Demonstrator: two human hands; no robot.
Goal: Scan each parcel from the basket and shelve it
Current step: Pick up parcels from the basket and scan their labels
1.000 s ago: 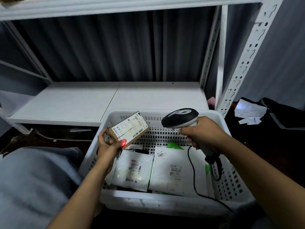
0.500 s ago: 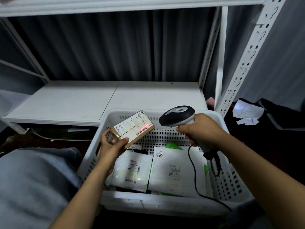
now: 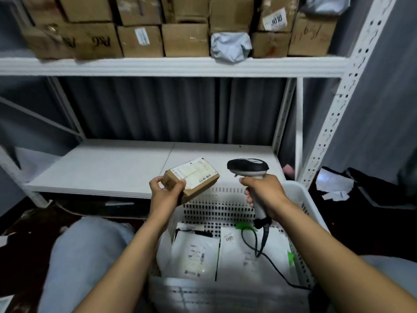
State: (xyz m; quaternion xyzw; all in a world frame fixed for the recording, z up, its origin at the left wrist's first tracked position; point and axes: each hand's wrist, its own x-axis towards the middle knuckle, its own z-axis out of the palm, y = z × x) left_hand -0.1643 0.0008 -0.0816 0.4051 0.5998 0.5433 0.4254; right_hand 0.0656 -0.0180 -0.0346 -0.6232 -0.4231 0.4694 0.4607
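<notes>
My left hand grips a small brown cardboard parcel with a white label on top, held above the far left corner of the white perforated basket. My right hand grips the handle of a black and white barcode scanner, its head pointing left toward the parcel. The scanner's black cable trails down into the basket. In the basket lie two white mailer bags with labels.
A bare white lower shelf lies just behind the basket. The upper shelf carries several brown cartons and a grey bag. A white perforated upright stands at right, with crumpled paper on the dark floor beyond. My knee is at lower left.
The view has tilted up, so the upper shelf with cartons now shows. The parcel has lifted and moved toward the lower shelf; the red scan light on it is gone.
</notes>
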